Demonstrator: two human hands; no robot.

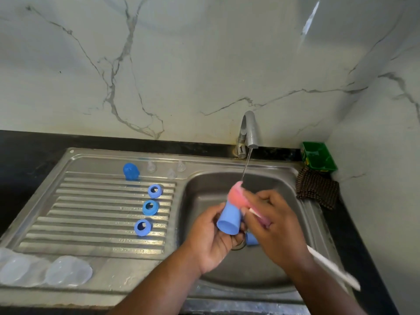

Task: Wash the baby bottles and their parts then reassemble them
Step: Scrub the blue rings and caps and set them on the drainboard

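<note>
Grey-veined marble walls are backing a black table (27, 144) with a steel sink (211, 164) set into it, the ribbed drainboard (91, 212) lying at 9 o'clock of the basin. Tap (250, 130) at the basin's 12 o'clock is running a thin stream onto the pink sponge head of a bottle brush (237, 197). Left hand (209, 242) is holding a blue cap (228, 220) over mid-basin, grip curled round its side, flat end facing the camera. Right hand (277, 223) is holding the brush just behind the sponge, grip wrapped on the white handle, which is trailing off toward 5 o'clock. Sponge is meeting the cap's far end; whether it is inside, cannot tell. Second blue cap (251, 238) is lying by the drain, partly hidden behind the right hand. Three blue collar rings (150, 207) are sitting in a column on the drainboard's 3 o'clock side. Third blue cap (131, 171) is standing at its 12 o'clock edge, three clear teats (151, 167) just beside it toward 3 o'clock. Clear bottles (68, 270) are lying at the 7 o'clock corner, blurred. Green tray (318, 156) and checked cloth (317, 187) are sitting at the basin's 2 o'clock.
</note>
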